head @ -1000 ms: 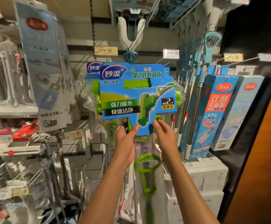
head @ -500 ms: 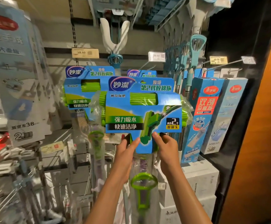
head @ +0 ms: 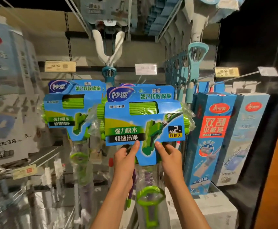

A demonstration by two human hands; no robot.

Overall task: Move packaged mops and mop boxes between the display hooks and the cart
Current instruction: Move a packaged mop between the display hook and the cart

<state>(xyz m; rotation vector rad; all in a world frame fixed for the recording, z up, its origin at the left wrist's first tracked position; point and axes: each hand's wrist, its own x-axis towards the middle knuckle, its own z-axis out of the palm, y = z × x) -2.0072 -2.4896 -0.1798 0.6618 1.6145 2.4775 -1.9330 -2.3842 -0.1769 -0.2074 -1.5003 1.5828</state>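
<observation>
Change: the held mop pack (head: 144, 123) now sits lower and further right than a second ago, clear of the hanging packs.
Location: in front of the display, between the hanging green pack (head: 72, 108) and the blue mop boxes (head: 212, 138).
Left hand (head: 126, 161): pinches the card's lower edge, thumb in front.
Right hand (head: 169, 156): pinches the same edge, thumb in front.
Technique: judged best to keep both grips level so the bagged handle (head: 149, 202) hangs straight while lowering toward the cart, which is out of view.
Count: three green packs at least, one partly hidden; two blue boxes plainly visible; two yellow price tags (head: 60, 66).
</observation>
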